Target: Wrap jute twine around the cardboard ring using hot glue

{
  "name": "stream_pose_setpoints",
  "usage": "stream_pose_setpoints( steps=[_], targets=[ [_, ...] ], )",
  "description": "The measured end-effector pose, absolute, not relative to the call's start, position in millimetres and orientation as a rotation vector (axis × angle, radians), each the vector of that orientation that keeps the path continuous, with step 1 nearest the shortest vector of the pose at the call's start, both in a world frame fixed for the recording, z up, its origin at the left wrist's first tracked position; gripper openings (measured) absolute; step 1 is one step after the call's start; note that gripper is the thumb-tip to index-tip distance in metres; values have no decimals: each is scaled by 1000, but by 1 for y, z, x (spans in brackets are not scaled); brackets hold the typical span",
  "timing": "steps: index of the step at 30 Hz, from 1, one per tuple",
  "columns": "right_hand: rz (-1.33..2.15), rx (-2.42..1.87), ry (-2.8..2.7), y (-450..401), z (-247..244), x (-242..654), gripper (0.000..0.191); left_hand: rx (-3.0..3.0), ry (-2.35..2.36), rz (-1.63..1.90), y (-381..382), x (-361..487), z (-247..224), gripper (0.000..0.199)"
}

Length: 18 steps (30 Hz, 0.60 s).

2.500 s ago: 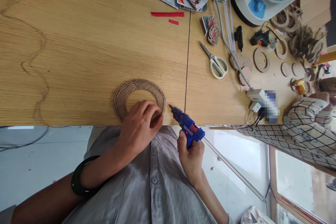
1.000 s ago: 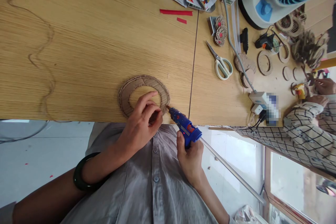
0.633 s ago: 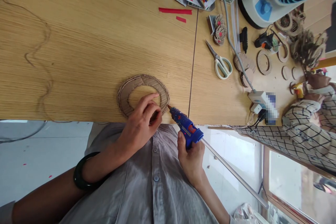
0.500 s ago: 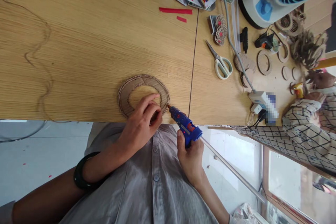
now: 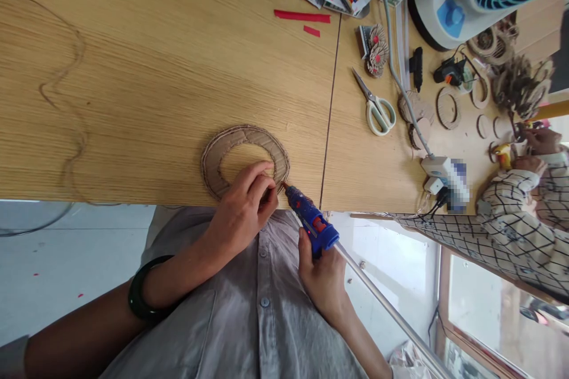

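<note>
A flat brown cardboard ring [image 5: 217,157] with a cord-like edge lies near the table's front edge. Over its lower right part, my left hand [image 5: 242,207] has its fingers pinched together; what they hold, if anything, is hidden. My right hand [image 5: 324,278] grips a blue glue gun [image 5: 311,216], with a long pale stick coming out of its back. The gun's nozzle touches or nearly touches the ring's right outer edge, close to my left fingertips.
Scissors [image 5: 377,109] lie right of the table seam [image 5: 331,112]. Beyond are red strips [image 5: 302,16], a power strip [image 5: 438,169], a fan [image 5: 448,6] and cardboard rings [image 5: 448,108]. Another person's checked sleeve [image 5: 507,192] is at the far right. Loose thread trails at left.
The glue gun's nozzle has shifted slightly down along the ring's right edge. My left hand keeps its pinch over the ring. The view has shifted slightly.
</note>
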State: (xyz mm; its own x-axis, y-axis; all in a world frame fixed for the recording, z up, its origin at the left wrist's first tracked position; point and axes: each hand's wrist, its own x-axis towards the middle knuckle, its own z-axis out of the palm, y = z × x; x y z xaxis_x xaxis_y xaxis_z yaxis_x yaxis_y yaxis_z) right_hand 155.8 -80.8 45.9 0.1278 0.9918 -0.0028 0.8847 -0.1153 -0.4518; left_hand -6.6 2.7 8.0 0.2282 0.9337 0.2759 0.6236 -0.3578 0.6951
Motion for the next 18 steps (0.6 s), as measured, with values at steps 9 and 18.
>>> stream_pose_setpoints(
  steps=[9,18],
  targets=[
    [459,-2082,-1830,-80,47,158,32,2024,1422,926,2,-6,5,10],
    [461,-2056,-1822,-75,50,157,30,2060,1423,949,2,-6,7,10]
  ],
)
